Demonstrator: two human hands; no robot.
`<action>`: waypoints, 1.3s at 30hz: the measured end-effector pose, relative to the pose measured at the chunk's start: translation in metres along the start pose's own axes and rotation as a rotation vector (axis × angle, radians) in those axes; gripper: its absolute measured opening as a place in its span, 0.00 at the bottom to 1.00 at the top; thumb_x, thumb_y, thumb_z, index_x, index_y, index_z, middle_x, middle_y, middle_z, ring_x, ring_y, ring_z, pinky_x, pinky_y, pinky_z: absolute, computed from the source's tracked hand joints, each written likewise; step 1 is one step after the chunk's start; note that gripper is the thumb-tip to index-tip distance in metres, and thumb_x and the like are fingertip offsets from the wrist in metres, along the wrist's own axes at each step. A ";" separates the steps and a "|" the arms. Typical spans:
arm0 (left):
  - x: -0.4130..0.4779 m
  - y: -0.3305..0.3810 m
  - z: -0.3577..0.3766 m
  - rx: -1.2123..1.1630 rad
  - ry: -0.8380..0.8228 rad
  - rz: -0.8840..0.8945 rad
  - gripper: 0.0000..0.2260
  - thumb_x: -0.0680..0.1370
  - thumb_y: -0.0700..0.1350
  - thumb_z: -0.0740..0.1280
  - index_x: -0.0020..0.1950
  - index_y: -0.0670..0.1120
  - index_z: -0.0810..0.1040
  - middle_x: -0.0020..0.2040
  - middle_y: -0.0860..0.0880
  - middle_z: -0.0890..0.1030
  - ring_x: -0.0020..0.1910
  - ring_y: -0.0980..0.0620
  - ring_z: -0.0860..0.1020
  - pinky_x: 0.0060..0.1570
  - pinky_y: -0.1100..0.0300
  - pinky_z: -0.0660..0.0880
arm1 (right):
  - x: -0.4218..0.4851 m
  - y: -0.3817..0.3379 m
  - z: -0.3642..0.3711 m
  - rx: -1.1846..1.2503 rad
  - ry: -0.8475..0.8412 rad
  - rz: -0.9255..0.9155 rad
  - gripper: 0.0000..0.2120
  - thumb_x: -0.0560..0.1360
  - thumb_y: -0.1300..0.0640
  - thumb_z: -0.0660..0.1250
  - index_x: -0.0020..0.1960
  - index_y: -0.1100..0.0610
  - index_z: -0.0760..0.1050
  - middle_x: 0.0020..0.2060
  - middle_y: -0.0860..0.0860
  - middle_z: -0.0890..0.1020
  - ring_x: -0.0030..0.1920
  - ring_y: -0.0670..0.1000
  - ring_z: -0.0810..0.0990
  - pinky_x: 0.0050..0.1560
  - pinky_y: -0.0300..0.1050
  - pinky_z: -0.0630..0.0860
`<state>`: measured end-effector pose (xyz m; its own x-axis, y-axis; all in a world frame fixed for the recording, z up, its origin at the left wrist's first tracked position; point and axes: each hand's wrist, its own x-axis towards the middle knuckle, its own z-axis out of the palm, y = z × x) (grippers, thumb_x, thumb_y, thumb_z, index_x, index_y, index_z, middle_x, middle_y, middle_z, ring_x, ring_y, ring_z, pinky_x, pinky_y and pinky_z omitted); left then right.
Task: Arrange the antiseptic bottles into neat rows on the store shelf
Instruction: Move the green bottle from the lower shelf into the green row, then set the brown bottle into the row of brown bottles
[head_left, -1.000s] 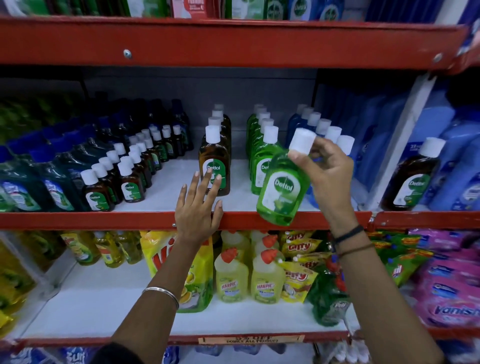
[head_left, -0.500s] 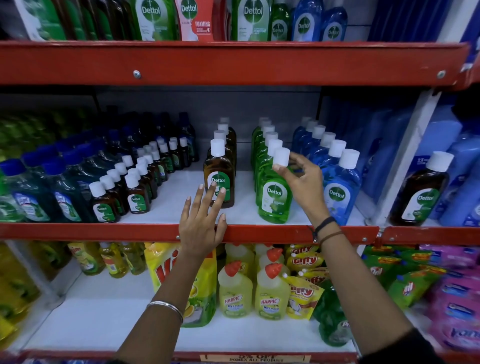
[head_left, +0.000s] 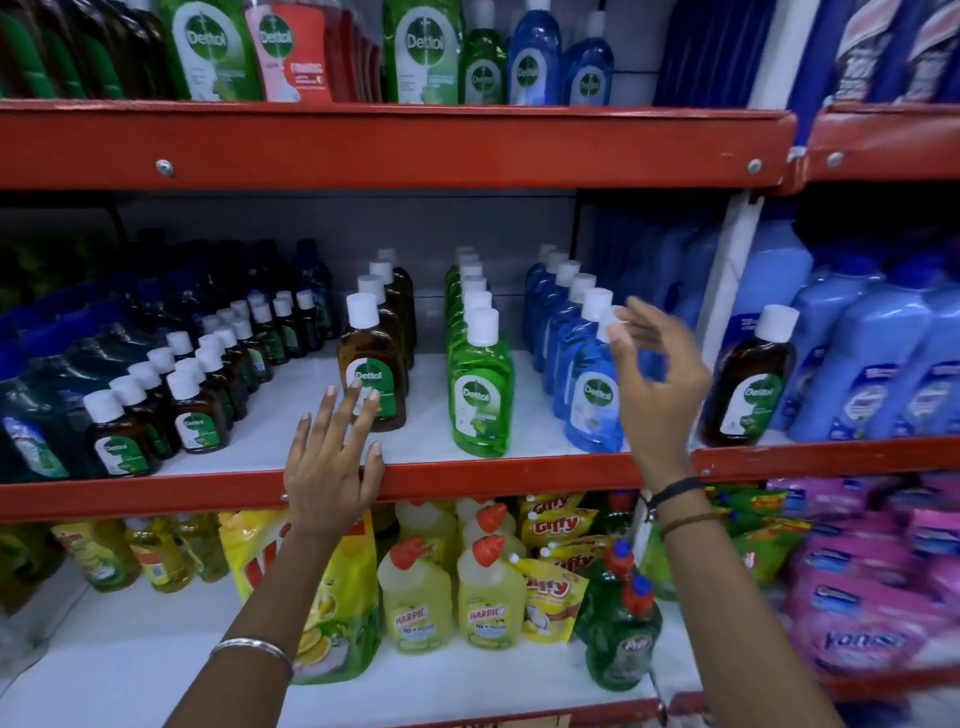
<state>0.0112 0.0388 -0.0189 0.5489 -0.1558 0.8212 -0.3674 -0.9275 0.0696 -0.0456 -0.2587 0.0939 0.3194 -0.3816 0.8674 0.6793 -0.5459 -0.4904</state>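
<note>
On the middle shelf (head_left: 467, 480) stand rows of white-capped antiseptic bottles. A green bottle (head_left: 480, 400) heads the green row, upright near the red front edge. To its left runs a brown bottle row (head_left: 371, 374), to its right a blue bottle row (head_left: 592, 395). My left hand (head_left: 332, 457) rests flat on the shelf edge, fingers spread, just in front of the brown bottle. My right hand (head_left: 657, 384) hovers blurred beside the front blue bottle's cap, fingers apart, holding nothing.
Small brown bottles (head_left: 192, 410) fill the shelf's left in diagonal rows. A lone brown bottle (head_left: 750, 384) and large blue bottles (head_left: 883, 374) sit right of the white upright (head_left: 727, 291). Yellow cleaner bottles (head_left: 452, 597) and pouches crowd the lower shelf.
My right hand set the green bottle down at the front of the green row, let go, and moved right toward the blue bottles. The left hand stayed on the shelf edge.
</note>
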 end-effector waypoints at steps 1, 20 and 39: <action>0.000 0.000 0.000 0.000 0.007 0.002 0.23 0.79 0.50 0.53 0.74 0.47 0.65 0.73 0.44 0.68 0.74 0.44 0.64 0.66 0.42 0.66 | 0.005 0.006 -0.013 -0.052 0.097 -0.058 0.10 0.76 0.55 0.66 0.56 0.55 0.76 0.48 0.53 0.81 0.48 0.54 0.80 0.52 0.48 0.77; 0.000 0.003 -0.001 0.034 0.000 -0.014 0.23 0.79 0.50 0.52 0.72 0.43 0.68 0.71 0.40 0.71 0.72 0.40 0.65 0.64 0.40 0.66 | 0.081 0.088 -0.112 -0.453 -0.152 0.461 0.17 0.73 0.56 0.69 0.60 0.62 0.75 0.54 0.63 0.81 0.54 0.61 0.79 0.53 0.47 0.73; -0.001 -0.012 -0.015 -0.011 -0.107 -0.040 0.25 0.79 0.53 0.52 0.75 0.47 0.62 0.75 0.44 0.65 0.76 0.44 0.59 0.70 0.40 0.59 | 0.025 -0.060 -0.046 -0.358 0.132 0.294 0.18 0.64 0.43 0.74 0.46 0.48 0.71 0.42 0.43 0.80 0.40 0.47 0.79 0.39 0.45 0.71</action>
<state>0.0039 0.0552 -0.0126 0.6401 -0.1551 0.7525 -0.3515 -0.9300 0.1073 -0.1090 -0.2698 0.1415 0.3617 -0.6370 0.6807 0.2954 -0.6142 -0.7318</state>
